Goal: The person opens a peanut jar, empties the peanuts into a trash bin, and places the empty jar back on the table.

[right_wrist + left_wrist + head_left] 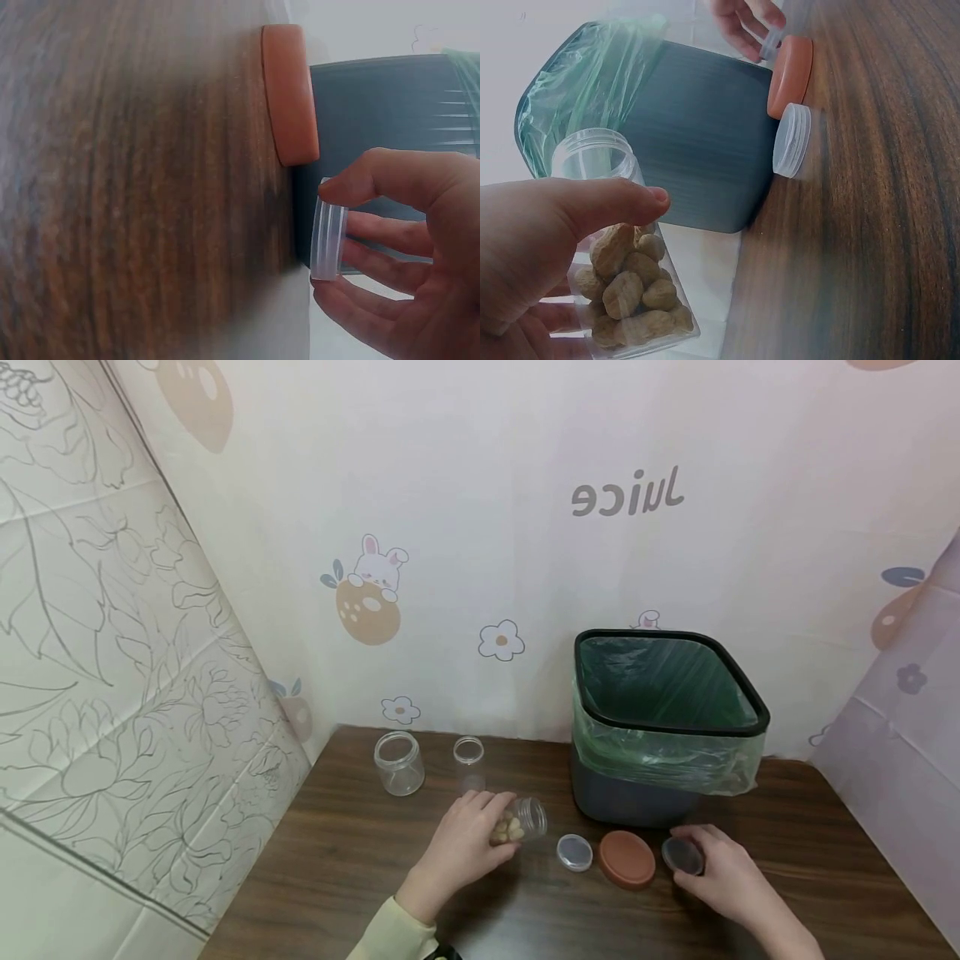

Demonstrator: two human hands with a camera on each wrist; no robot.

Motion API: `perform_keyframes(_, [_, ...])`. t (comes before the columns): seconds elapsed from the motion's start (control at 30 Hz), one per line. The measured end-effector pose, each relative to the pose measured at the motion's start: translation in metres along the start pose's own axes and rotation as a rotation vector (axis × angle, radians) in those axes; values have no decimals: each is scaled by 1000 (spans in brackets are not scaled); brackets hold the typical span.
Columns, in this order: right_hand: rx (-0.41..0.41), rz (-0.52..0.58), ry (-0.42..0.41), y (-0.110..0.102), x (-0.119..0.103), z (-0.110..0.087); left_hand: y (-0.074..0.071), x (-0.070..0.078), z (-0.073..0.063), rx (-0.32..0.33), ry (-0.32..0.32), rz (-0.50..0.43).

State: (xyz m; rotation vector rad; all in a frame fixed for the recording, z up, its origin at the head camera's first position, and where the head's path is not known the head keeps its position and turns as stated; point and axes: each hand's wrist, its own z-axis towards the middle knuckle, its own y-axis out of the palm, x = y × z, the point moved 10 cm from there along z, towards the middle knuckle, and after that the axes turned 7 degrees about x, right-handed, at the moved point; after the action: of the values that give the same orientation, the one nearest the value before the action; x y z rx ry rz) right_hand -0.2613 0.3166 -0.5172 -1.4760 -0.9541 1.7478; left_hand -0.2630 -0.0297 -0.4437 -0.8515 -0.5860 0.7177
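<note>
My left hand (467,837) grips a clear plastic jar (531,818) of unshelled peanuts (630,289), tilted with its uncapped mouth toward the right in the head view. In the left wrist view the thumb lies across the jar's front, below the threaded neck. On the right, my right hand (716,870) pinches a clear round lid (328,231) by its edge between thumb and fingers. An orange-brown lid (627,858) lies on the table just left of that hand. Between this lid and the jar lies another clear lid (574,852).
A dark bin (637,793) lined with a green bag (675,752) stands behind the lids. Two uncapped clear jars, a wide one (401,768) and a narrow one (469,758), stand at the back left of the wooden table (337,843). Printed cloth (465,568) hangs behind.
</note>
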Motion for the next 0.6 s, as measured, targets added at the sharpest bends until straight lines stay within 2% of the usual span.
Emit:
perform_keyframes(0.3, [-53, -15, 21, 11, 6, 0, -3, 1, 1, 8, -5, -15])
perform_keyframes(0.6, [-52, -54, 4, 14, 5, 1, -3, 0, 2, 14, -2, -10])
